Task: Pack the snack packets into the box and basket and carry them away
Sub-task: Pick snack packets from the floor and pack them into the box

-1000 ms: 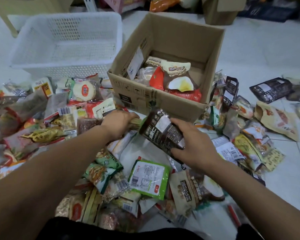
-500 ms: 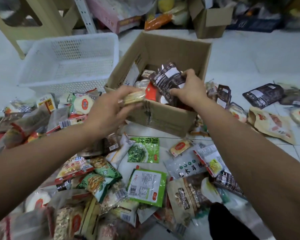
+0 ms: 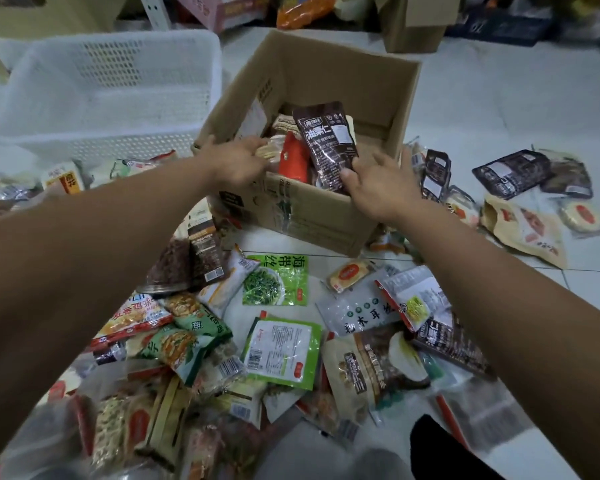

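Even, cool indoor light, soft shadows, wide-angle bending at the edges, blurred lower-left corner, mild glare on wrappers.

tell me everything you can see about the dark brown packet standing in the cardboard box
The dark brown packet is a flat, glossy pouch, plastic or foil by its sheen, with white characters and a white label panel on its face. It stands nearly upright, leaning slightly, in the near right part of the open cardboard box, its top above the near wall. The right hand touches its lower edge with the fingertips. A red packet sits against its left side.
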